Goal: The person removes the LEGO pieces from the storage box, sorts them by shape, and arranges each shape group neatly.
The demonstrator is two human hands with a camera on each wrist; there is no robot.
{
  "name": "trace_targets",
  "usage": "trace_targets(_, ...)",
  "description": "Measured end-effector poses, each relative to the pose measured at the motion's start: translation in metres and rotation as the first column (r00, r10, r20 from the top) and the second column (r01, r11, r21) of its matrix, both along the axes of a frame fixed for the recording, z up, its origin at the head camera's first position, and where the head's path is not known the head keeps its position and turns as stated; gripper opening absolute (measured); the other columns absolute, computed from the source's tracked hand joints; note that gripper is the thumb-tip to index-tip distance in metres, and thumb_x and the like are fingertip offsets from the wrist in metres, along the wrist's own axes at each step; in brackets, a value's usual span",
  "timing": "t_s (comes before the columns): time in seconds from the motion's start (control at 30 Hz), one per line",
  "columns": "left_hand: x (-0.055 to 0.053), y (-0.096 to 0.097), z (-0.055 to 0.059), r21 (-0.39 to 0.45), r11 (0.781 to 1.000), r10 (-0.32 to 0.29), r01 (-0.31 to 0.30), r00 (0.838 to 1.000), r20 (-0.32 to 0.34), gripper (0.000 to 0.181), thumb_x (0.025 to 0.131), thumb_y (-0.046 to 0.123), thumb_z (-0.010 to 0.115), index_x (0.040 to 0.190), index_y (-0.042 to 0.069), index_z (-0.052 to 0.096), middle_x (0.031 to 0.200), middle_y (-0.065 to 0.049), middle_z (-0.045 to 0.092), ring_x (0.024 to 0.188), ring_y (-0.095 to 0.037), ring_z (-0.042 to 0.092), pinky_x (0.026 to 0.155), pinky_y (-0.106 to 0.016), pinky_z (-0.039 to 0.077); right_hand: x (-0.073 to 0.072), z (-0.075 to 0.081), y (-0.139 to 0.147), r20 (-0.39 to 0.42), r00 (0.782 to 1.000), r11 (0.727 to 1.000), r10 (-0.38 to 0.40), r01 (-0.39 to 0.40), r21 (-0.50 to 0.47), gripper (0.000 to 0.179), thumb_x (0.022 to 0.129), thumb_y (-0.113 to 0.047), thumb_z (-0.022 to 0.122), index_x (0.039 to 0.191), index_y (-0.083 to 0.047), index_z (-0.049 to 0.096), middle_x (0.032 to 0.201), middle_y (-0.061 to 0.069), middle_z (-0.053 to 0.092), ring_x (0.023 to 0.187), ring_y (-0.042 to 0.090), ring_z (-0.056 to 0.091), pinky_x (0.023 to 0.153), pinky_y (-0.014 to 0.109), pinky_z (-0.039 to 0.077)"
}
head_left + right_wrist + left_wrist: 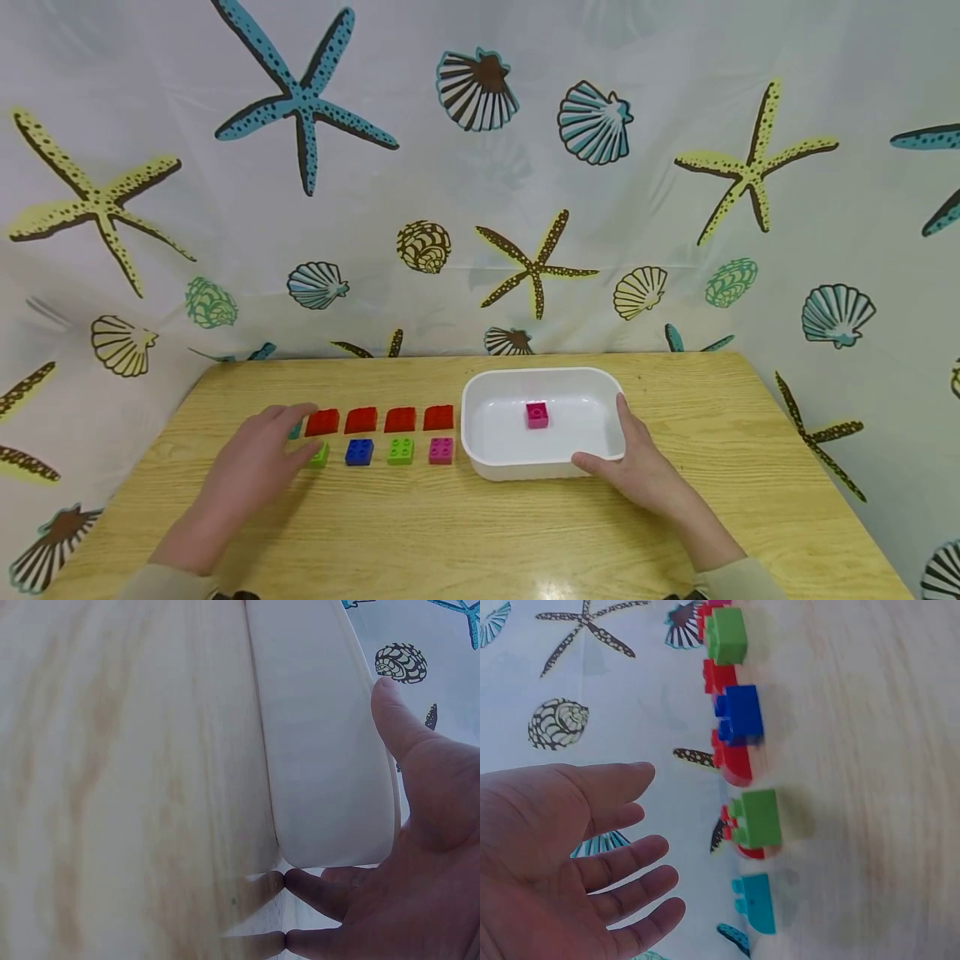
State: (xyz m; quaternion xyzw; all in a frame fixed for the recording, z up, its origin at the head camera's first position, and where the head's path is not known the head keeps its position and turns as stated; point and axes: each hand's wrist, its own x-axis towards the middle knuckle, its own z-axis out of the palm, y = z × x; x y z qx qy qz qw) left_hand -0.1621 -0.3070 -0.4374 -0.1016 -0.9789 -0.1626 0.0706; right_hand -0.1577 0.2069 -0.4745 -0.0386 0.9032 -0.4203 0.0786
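My left hand (pixel 255 458) hovers over the left end of two rows of toy building blocks, fingers extended and apart with nothing between them. Nearest to it are a teal block (pixel 759 904) and a lime green block (pixel 761 818), both partly hidden by the hand in the head view. At the right end of a white plastic tray (pixel 517 471), my right hand (pixel 637 467) spreads its thumb and fingers around the near corner. Its thumb lies along the near rim, and its fingers touch the end wall. One magenta block (pixel 537 417) sits inside the tray.
Several red blocks (pixel 400 419) form the back row on the wooden table (pixel 420 533). In front of them are a blue block (pixel 359 452), another lime green block (pixel 401 451) and a magenta block beside the tray. A patterned curtain (pixel 375 183) hangs behind.
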Motion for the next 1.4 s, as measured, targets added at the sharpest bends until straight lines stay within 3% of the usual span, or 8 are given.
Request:
trace_targets(0.23, -0.002, 0.030, 0.014, 0.001, 1.000, 0.017, -0.017, 0.999, 0.051, 0.068, 0.106, 0.038, 0.077, 0.157, -0.002, 0.055, 0.156, -0.033, 0.055, 0.143, -0.058, 0.049, 0.112, -0.075, 0.045, 0.000, -0.001, 0.001, -0.005, 1.000, 1.000, 0.004, -0.004, 0.001, 0.131, 0.097, -0.058, 0.082, 0.175, -0.004, -0.007, 0.178, 0.034, 0.010, 0.159, 0.057, 0.029, 0.127, 0.070, 0.028)
trace_targets(0.47, -0.005, 0.060, 0.022, 0.044, 0.998, -0.039, 0.039, 0.999, -0.003, 0.072, 0.106, 0.037, 0.077, 0.161, -0.001, 0.051, 0.162, -0.030, 0.051, 0.149, -0.053, 0.046, 0.118, -0.071, 0.041, 0.000, 0.001, 0.001, -0.015, 1.000, 1.000, 0.008, -0.008, -0.008, 0.130, 0.096, -0.058, 0.082, 0.175, -0.003, -0.006, 0.178, 0.034, 0.009, 0.159, 0.057, 0.028, 0.127, 0.070, 0.028)
trace_targets(0.63, -0.010, 0.081, 0.025, 0.063, 0.994, -0.082, 0.085, 0.995, -0.051, 0.069, 0.106, 0.033, 0.078, 0.160, -0.001, 0.053, 0.161, -0.028, 0.053, 0.149, -0.052, 0.047, 0.119, -0.070, 0.042, -0.001, 0.001, 0.001, -0.012, 1.000, 1.000, 0.003, -0.003, -0.005, 0.130, 0.096, -0.058, 0.082, 0.176, -0.004, -0.006, 0.178, 0.034, 0.009, 0.158, 0.057, 0.030, 0.126, 0.070, 0.030)
trace_targets(0.83, -0.014, 0.111, 0.026, 0.110, 0.988, -0.105, 0.110, 0.993, -0.054, 0.071, 0.104, 0.031, 0.081, 0.162, 0.003, 0.052, 0.164, -0.024, 0.051, 0.153, -0.049, 0.044, 0.119, -0.068, 0.042, -0.001, 0.001, 0.001, -0.007, 1.000, 1.000, 0.002, -0.002, -0.003, 0.130, 0.096, -0.058, 0.082, 0.176, -0.004, -0.006, 0.178, 0.034, 0.010, 0.158, 0.057, 0.030, 0.126, 0.071, 0.030)
trace_targets(1.03, -0.022, 0.137, 0.024, 0.094, 0.988, -0.119, 0.123, 0.992, -0.044, 0.075, 0.103, 0.034, 0.081, 0.165, 0.006, 0.050, 0.167, -0.020, 0.050, 0.155, -0.045, 0.043, 0.121, -0.066, 0.042, -0.002, 0.000, 0.001, -0.010, 1.000, 1.000, 0.006, -0.006, -0.005, 0.130, 0.096, -0.058, 0.082, 0.176, -0.005, -0.006, 0.178, 0.033, 0.010, 0.157, 0.057, 0.031, 0.125, 0.072, 0.031)
trace_targets(1.4, -0.026, 0.186, 0.031, 0.109, 0.971, -0.206, 0.212, 0.976, -0.063, 0.073, 0.104, 0.037, 0.080, 0.165, 0.010, 0.051, 0.169, -0.015, 0.049, 0.157, -0.039, 0.043, 0.124, -0.060, 0.040, -0.001, -0.001, 0.003, -0.021, 1.000, 1.000, 0.013, -0.013, -0.005, 0.130, 0.097, -0.058, 0.082, 0.175, -0.003, -0.006, 0.177, 0.035, 0.010, 0.158, 0.057, 0.031, 0.126, 0.070, 0.029)
